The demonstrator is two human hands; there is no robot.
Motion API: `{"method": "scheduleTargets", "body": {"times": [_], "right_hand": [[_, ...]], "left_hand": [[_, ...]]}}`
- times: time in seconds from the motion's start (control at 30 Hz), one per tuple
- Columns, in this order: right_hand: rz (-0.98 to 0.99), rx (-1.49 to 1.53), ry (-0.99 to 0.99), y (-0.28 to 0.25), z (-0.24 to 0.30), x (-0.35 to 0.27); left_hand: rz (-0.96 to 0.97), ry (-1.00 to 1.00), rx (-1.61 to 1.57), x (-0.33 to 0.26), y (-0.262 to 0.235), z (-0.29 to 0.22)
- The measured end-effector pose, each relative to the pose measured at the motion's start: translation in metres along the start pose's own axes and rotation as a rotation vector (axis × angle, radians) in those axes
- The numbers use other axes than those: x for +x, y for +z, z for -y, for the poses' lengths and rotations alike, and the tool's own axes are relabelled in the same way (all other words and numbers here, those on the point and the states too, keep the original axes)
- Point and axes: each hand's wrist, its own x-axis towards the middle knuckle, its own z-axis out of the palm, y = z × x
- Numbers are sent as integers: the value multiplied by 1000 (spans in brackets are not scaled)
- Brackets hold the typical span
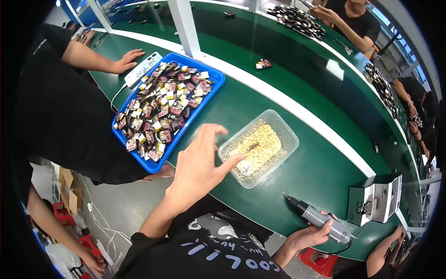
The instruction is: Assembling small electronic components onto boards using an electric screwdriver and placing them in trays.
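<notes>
My left hand [197, 165] is raised between the blue tray [218, 76] and a clear plastic tub [290, 135], thumb and fingers apart with nothing seen between them. Its thumb reaches over the tub's near-left rim. Tiny gold-coloured pieces [262, 139], too small to name surely, are heaped in the tub, with a few darker ones on top. At the lower right, my right hand [318, 232] is wrapped round a grey and black electric screwdriver [320, 218]. The screwdriver's black tip points up and left, toward the tub.
Small dark parts with white and yellow labels [165, 107] fill the tray. A co-worker's hand [127, 60] rests by a white phone [141, 69]. A box-shaped device [374, 200] stands at right. Beyond a white rail, one part [263, 64] lies on the green conveyor [297, 88].
</notes>
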Motion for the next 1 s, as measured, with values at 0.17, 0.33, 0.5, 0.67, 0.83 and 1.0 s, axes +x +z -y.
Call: {"method": "scheduleTargets", "body": {"times": [0.17,0.33,0.5,0.67,0.83,1.0], "right_hand": [[-42,39,-9,9,9,-3],[-40,39,-23,8,9,-3],[-32,51,-21,7,9,-2],[-37,56,-8,5,5,2],[-29,42,-5,9,8,-2],[-31,43,18,10,13,-1]], "left_hand": [[170,51,18,33,38,31],[190,143,-16,19,40,19],[161,113,84,31,31,26],[254,116,91,44,28,36],[196,203,-28,31,37,36],[126,184,7,37,36,46]]}}
